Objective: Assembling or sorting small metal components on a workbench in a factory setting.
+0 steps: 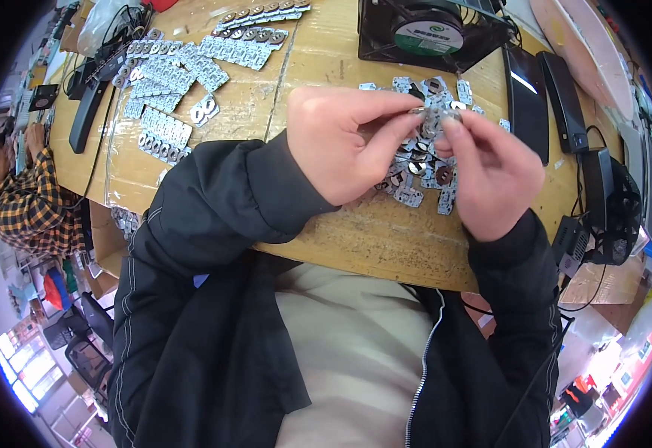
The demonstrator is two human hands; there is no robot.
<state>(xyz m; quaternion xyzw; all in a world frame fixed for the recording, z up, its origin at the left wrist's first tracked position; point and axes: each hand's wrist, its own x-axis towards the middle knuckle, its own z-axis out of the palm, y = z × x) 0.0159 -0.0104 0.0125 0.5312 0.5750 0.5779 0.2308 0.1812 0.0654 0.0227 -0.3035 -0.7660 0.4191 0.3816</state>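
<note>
My left hand (337,138) is closed in a pinch, thumb against forefinger. Facing it, my right hand (498,168) pinches too. Between the two sets of fingertips is a small silvery-white circuit board (432,122), partly covered by the fingers. Below and around it lies a loose heap of similar small circuit boards (408,196), some carrying round dark or metallic parts. My hands hide part of that heap.
Panels of joined circuit boards (163,81) lie at the left of the cardboard-covered table (311,239). A black fan (430,33) stands at the back. Black flat devices (526,101) and cables line the right. A person in a checked shirt (35,201) sits far left.
</note>
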